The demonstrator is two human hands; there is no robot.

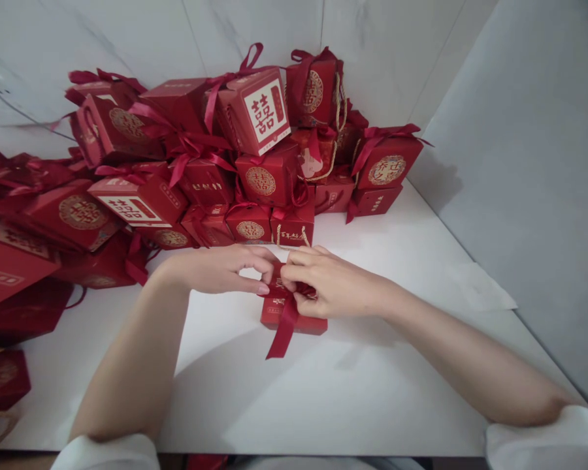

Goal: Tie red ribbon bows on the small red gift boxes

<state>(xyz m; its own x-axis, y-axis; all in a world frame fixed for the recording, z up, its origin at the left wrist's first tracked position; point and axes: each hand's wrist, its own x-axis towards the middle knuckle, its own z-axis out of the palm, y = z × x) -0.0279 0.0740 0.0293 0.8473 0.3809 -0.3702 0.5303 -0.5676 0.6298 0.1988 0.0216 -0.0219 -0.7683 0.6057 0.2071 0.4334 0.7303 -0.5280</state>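
On the white table, a small red gift box (294, 321) lies between my two hands, with pale print on its face. A dark red ribbon (283, 329) hangs from its top, its loose end lying toward me. My left hand (230, 269) rests at the box's left upper edge, thumb and fingers curved and apart, with the fingertips partly behind the box top. My right hand (323, 281) is closed in a pinch on the ribbon at the top of the box, its fingertips partly hiding the ribbon there.
Many red boxes with ribbons are piled along the tiled wall (255, 26), from the far left to a box (387, 163) at the back right. A grey panel (529, 163) borders the white table (372, 405) on the right. More boxes stand at the left edge.
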